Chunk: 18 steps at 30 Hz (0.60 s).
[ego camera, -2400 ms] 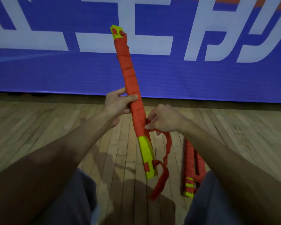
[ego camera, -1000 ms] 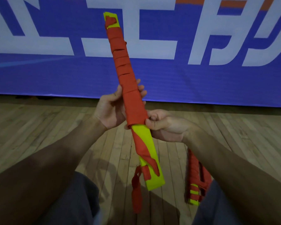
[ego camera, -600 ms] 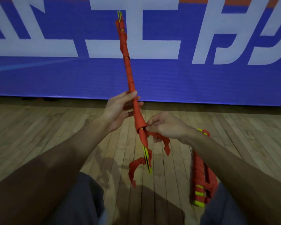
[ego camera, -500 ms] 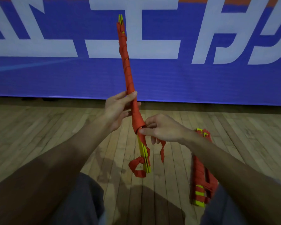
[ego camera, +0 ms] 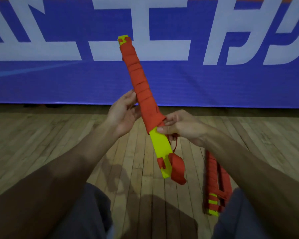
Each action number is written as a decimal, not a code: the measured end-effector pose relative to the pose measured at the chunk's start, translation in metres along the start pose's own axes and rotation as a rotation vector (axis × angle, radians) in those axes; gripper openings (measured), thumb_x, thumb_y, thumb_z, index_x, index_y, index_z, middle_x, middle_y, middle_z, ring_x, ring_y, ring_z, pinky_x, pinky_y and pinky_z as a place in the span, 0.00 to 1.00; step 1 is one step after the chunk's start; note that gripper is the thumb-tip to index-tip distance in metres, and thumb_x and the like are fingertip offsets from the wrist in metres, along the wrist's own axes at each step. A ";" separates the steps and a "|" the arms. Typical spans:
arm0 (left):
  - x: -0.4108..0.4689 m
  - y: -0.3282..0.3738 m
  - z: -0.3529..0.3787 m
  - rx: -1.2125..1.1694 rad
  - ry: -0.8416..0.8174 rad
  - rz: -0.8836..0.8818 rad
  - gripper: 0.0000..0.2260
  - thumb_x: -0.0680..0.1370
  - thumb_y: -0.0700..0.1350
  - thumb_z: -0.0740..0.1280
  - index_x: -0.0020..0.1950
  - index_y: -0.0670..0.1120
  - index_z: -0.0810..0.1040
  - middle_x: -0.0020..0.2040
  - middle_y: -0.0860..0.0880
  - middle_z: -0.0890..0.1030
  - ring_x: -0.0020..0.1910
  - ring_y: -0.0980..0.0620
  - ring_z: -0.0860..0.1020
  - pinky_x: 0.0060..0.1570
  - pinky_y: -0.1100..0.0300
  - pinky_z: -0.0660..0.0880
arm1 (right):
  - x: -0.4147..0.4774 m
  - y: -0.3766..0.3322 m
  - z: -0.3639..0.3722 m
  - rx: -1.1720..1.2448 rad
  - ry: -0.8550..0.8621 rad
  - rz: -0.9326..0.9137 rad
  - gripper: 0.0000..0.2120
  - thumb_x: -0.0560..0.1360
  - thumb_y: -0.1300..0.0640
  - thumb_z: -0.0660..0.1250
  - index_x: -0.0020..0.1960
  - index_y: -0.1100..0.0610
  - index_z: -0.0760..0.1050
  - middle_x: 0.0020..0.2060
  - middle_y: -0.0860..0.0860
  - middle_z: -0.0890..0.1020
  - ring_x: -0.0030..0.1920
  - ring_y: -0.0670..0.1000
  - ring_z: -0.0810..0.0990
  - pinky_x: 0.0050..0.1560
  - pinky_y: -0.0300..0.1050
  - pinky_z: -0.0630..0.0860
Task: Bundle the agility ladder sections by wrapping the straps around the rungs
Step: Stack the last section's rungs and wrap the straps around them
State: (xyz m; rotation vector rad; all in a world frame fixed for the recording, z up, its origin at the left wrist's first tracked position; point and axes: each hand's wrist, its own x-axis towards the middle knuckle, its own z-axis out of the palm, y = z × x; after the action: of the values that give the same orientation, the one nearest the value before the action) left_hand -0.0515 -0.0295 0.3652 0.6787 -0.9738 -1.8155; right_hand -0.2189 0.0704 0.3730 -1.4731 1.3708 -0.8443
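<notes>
I hold a stack of yellow ladder rungs [ego camera: 160,144] tilted up in front of me, its flat face toward me. Red strap [ego camera: 141,83] is wound around it from just below the top end down to my hands. My left hand [ego camera: 123,116] grips the wrapped part from the left. My right hand [ego camera: 176,126] pinches the strap at the lower edge of the wrapping, thumb on the yellow face. A loose red strap tail [ego camera: 177,168] hangs by the bare lower end.
A second bundle of rungs wrapped in red strap [ego camera: 214,183] lies on the wooden floor [ego camera: 41,144] beside my right leg. A blue banner with white letters [ego camera: 59,80] stands along the floor behind. My knees in grey shorts [ego camera: 86,213] fill the lower edge.
The rung stack has turned from edge-on to flat face toward me. The strap tail has swung from the left to the right of the lower end. My right hand stays at the wrap's edge.
</notes>
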 end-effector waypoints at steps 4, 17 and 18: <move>-0.008 0.004 0.000 -0.063 -0.131 -0.062 0.16 0.77 0.50 0.62 0.57 0.42 0.80 0.53 0.45 0.83 0.51 0.50 0.82 0.57 0.55 0.77 | -0.005 -0.001 -0.004 0.110 -0.124 -0.046 0.09 0.75 0.67 0.68 0.39 0.57 0.81 0.29 0.49 0.77 0.27 0.44 0.72 0.30 0.36 0.69; -0.012 0.001 -0.006 0.040 -0.286 -0.015 0.20 0.74 0.52 0.67 0.63 0.46 0.77 0.47 0.48 0.81 0.44 0.50 0.80 0.48 0.54 0.78 | -0.006 -0.007 0.005 -0.142 -0.102 0.089 0.10 0.72 0.60 0.74 0.49 0.65 0.82 0.37 0.57 0.83 0.29 0.46 0.76 0.33 0.39 0.74; -0.012 0.001 -0.004 0.075 -0.267 -0.005 0.18 0.75 0.51 0.65 0.62 0.46 0.77 0.46 0.48 0.80 0.43 0.51 0.80 0.47 0.55 0.77 | -0.006 -0.007 0.006 -0.155 -0.104 0.097 0.09 0.72 0.60 0.74 0.50 0.65 0.82 0.39 0.57 0.85 0.30 0.46 0.77 0.34 0.40 0.75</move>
State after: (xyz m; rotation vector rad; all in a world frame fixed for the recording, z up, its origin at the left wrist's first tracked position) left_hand -0.0424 -0.0203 0.3646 0.4912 -1.2212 -1.9150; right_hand -0.2120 0.0765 0.3781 -1.5324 1.4429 -0.6032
